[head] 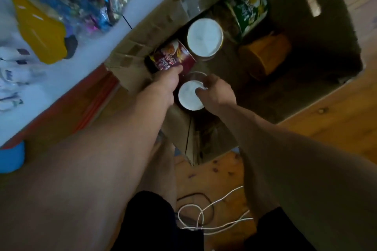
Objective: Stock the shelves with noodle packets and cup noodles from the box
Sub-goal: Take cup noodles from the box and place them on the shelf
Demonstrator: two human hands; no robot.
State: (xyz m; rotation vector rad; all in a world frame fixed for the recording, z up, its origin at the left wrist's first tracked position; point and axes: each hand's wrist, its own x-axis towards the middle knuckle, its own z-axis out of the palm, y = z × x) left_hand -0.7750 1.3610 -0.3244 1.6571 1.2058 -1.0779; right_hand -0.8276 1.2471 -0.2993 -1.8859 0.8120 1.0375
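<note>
While both reach into the box [330, 32], left hand [169, 82] grasping red cup noodle [173, 58], right hand [216, 92] gripping white-based cup [188, 99] beside it

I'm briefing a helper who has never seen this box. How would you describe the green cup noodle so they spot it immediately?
Look into the open cardboard box on the wooden floor, at its far end. The green cup noodle lies there, beyond the cup showing a large white round end. It alone is green with yellow-white print; beside it sits an orange cup.

left hand [169, 82], right hand [217, 92] extended down, both gripping
</note>
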